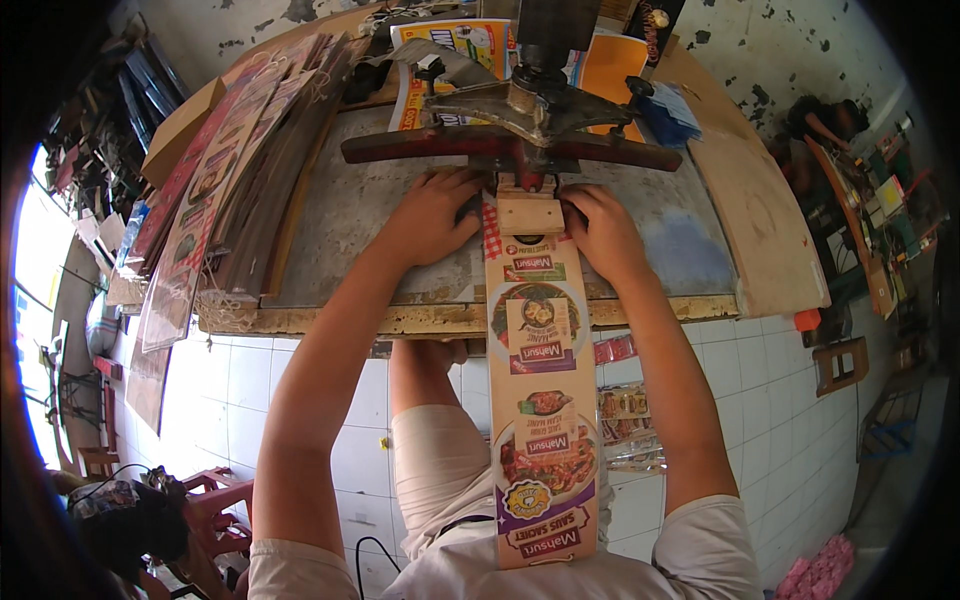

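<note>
A long printed cardboard strip (545,395) with food pictures runs from my lap up over the table's edge and under a manual press (530,110). On the strip's far end rests a pale wooden block (531,216), right below the press's red crossbar (420,147). My left hand (432,215) lies on the metal table top, fingers stretched toward the block's left side, thumb apart. At the block's right side my right hand (603,228) touches the strip's edge with bent fingers, thumb apart. The tips of both hands are partly hidden beside the block.
Stacked printed strips and boards (235,170) lean along the table's left side. Yellow printed sheets (465,45) lie behind the press. A blue plastic packet (668,115) sits at the back right. Below are packaged printed pieces (628,415) and a red stool (215,500). Another person (835,120) is at the far right.
</note>
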Demonstrator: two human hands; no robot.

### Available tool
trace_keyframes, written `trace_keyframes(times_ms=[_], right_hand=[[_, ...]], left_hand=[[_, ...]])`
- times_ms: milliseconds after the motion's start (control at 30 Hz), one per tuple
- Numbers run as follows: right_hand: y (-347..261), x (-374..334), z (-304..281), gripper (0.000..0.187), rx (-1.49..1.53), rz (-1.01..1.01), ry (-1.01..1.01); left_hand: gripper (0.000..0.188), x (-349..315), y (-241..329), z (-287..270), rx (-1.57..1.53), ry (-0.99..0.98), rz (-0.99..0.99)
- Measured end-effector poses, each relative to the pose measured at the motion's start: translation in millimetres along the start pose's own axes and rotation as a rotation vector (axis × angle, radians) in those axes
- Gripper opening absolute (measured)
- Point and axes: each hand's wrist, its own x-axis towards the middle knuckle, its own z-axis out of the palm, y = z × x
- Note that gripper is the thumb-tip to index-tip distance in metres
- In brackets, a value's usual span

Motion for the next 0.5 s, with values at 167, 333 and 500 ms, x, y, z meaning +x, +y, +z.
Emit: trace_keyframes(times_ms=[167,333,500], right_hand=[[0.9,0.5,1.1,0.023,-0.001,-0.006,-0.005],[2.3,0.2,1.2,0.023,-0.006,-0.022,0.001],[1.8,0.5,0.9,0.024,-0.005,-0.024,-0.001]], left_hand=[[0.064,0.0,-1.0,0.3,0.019,-0.020,-0.001],[0.065,0.4,-1.0,1.2,0.039,-0.022,0.009],[0.065,0.2,-0.2,2.9,0.057,0.003,0.024]])
